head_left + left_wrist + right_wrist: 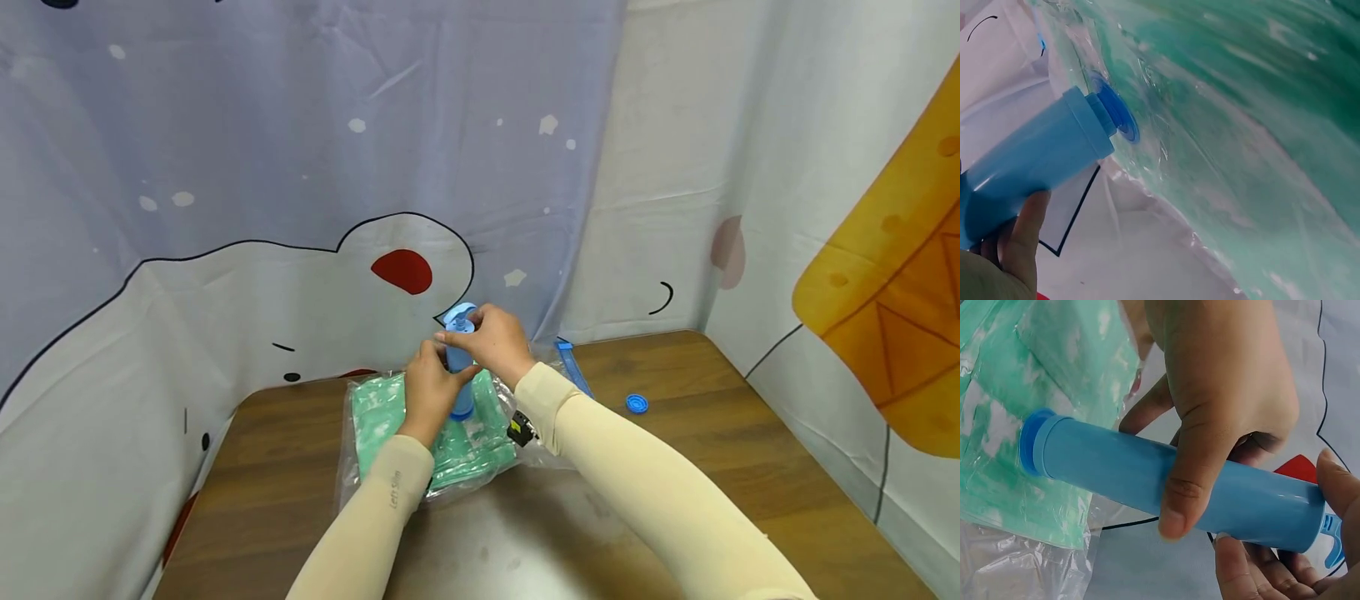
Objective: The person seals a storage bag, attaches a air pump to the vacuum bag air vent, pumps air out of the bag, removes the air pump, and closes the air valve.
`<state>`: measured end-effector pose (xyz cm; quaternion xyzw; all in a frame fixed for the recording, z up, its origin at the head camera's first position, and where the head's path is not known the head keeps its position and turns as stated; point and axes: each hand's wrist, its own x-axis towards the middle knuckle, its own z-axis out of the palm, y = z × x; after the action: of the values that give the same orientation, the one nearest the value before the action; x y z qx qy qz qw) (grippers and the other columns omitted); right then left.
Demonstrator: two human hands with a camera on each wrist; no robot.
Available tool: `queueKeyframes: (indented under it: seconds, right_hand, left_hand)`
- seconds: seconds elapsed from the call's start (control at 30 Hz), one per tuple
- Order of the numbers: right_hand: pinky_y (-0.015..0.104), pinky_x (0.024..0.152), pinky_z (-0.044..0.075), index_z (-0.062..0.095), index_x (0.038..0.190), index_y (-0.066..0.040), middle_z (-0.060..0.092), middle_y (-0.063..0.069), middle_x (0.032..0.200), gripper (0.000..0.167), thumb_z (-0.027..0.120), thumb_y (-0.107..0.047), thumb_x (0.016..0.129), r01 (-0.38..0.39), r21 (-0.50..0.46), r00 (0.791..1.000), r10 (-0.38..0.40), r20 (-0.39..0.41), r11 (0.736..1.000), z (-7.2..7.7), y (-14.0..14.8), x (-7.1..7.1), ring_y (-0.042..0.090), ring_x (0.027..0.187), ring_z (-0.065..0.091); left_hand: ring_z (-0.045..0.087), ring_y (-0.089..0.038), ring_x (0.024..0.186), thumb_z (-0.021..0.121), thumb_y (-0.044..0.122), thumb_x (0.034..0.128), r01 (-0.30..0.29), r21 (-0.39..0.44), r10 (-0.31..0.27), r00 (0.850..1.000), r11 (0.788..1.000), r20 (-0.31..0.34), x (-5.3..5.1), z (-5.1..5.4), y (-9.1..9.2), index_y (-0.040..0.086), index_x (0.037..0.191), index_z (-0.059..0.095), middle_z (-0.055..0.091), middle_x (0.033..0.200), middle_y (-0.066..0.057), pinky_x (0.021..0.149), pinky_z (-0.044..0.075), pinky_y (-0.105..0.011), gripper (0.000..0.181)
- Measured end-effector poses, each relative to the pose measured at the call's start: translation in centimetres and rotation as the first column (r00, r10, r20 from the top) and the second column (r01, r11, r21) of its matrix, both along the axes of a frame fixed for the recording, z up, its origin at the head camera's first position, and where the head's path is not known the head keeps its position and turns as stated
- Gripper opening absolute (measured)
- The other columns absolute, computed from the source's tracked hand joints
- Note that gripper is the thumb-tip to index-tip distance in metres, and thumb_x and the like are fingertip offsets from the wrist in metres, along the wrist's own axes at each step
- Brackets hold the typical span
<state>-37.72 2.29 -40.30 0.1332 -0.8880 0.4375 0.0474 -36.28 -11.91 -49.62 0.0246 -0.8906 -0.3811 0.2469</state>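
Note:
A blue hand pump (462,402) stands upright on the valve of a clear plastic storage bag (347,454) that holds folded green fabric (381,400). My left hand (430,392) grips the pump's barrel, with its thumb across the front in the right wrist view. At the pump's top end, my right hand (501,337) pinches the rim just beside the light blue handle (459,312). The pump's wider base meets the round blue valve (1124,119) in the left wrist view. Part of the handle is hidden by the right fingers.
On the wooden table (675,467), a round blue cap (637,404) lies to the right of the bag. A blue plastic strip (573,367) lies at the bag's far right edge. A printed curtain (300,150) hangs behind and beside the table.

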Motion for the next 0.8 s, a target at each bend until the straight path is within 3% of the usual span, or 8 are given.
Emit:
queueKeyframes:
  seconds: [0.1, 0.17, 0.23, 0.3, 0.37, 0.5, 0.63, 0.8]
  right_hand:
    - [0.032, 0.068, 0.046, 0.068, 0.103, -0.006, 0.06, 0.003, 0.091, 0.048, 0.091, -0.048, 0.097, 0.0, 0.0, 1.0, 0.0, -0.012, 1.0, 0.1, -0.2, 0.0, 0.018, 0.078, 0.054]
    - [0.03, 0.062, 0.035, 0.058, 0.09, -0.01, 0.048, 0.001, 0.083, 0.05, 0.091, -0.045, 0.098, -0.02, 0.007, 1.0, 0.02, -0.008, 1.0, 0.2, -0.1, -0.1, 0.016, 0.068, 0.043]
    - [0.03, 0.062, 0.035, 0.057, 0.085, -0.011, 0.051, 0.001, 0.082, 0.049, 0.092, -0.043, 0.097, -0.04, 0.019, 0.999, 0.04, -0.015, 0.999, 0.4, -0.1, -0.2, 0.015, 0.065, 0.042]
    - [0.03, 0.066, 0.044, 0.068, 0.091, -0.007, 0.067, 0.006, 0.091, 0.043, 0.092, -0.041, 0.097, -0.065, 0.025, 0.998, 0.066, -0.02, 0.998, 0.6, 0.1, -0.2, 0.017, 0.071, 0.052]
    - [0.034, 0.079, 0.058, 0.079, 0.111, -0.005, 0.08, 0.012, 0.114, 0.039, 0.093, -0.039, 0.097, -0.092, 0.027, 0.995, 0.093, -0.019, 0.995, 0.8, 0.2, -0.2, 0.021, 0.088, 0.069]
    - [0.045, 0.105, 0.065, 0.079, 0.141, -0.005, 0.081, 0.016, 0.139, 0.053, 0.091, -0.036, 0.099, -0.15, 0.057, 0.989, 0.15, 0.009, 0.987, 1.3, 0.4, -0.3, 0.031, 0.126, 0.077]
    - [0.044, 0.106, 0.065, 0.078, 0.144, -0.008, 0.083, 0.014, 0.137, 0.05, 0.089, -0.034, 0.102, -0.182, 0.076, 0.983, 0.178, 0.049, 0.98, 1.6, 0.2, -0.5, 0.031, 0.127, 0.077]
    - [0.044, 0.105, 0.065, 0.079, 0.142, -0.008, 0.083, 0.013, 0.135, 0.047, 0.088, -0.032, 0.103, -0.199, 0.066, 0.979, 0.194, 0.07, 0.978, 1.5, 0.3, -0.6, 0.029, 0.124, 0.077]
  left_hand:
    - [0.071, -0.035, 0.09, 0.101, 0.036, 0.0884, -0.007, -0.003, 0.007, 1.0, 1.0, -0.017, 0.0, -0.2, 0.1, 0.006, 0.11, 0.059, 0.069, 0.102, -0.017, 0.081, 0.059, -0.049, 0.057]
    - [0.07, -0.033, 0.092, 0.1, 0.037, 0.0897, 0.005, 0.003, -0.005, 1.0, 1.0, -0.017, 0.1, -0.3, 0.1, 0.006, 0.111, 0.057, 0.067, 0.103, -0.016, 0.081, 0.059, -0.047, 0.057]
    - [0.07, -0.033, 0.095, 0.099, 0.038, 0.0907, 0.026, 0.008, -0.026, 1.0, 1.0, -0.008, 0.1, -0.4, -0.2, 0.007, 0.113, 0.056, 0.066, 0.106, -0.016, 0.083, 0.059, -0.047, 0.058]
    - [0.07, -0.035, 0.103, 0.098, 0.039, 0.0923, 0.065, 0.017, -0.066, 0.998, 0.998, 0.02, 0.2, -0.5, -0.6, 0.006, 0.119, 0.056, 0.066, 0.114, -0.018, 0.087, 0.06, -0.049, 0.059]
    - [0.072, -0.038, 0.117, 0.095, 0.039, 0.0945, 0.119, 0.036, -0.121, 0.991, 0.992, 0.056, 0.3, -0.4, -1.1, 0.006, 0.132, 0.059, 0.07, 0.127, -0.02, 0.096, 0.063, -0.052, 0.062]
    - [0.069, -0.043, 0.145, 0.086, 0.037, 0.1038, 0.25, 0.106, -0.261, 0.959, 0.962, 0.11, 0.3, -0.1, -2.3, 0.009, 0.158, 0.057, 0.069, 0.155, -0.022, 0.113, 0.063, -0.06, 0.068]
    - [0.065, -0.042, 0.152, 0.079, 0.031, 0.11, 0.327, 0.147, -0.345, 0.931, 0.934, 0.117, 0.2, 1.0, -3.0, 0.013, 0.164, 0.057, 0.067, 0.162, -0.019, 0.121, 0.058, -0.061, 0.061]
    - [0.067, -0.043, 0.149, 0.078, 0.026, 0.1105, 0.352, 0.138, -0.368, 0.922, 0.926, 0.118, 0.1, 1.7, -3.4, 0.01, 0.16, 0.062, 0.07, 0.157, -0.02, 0.121, 0.058, -0.061, 0.054]
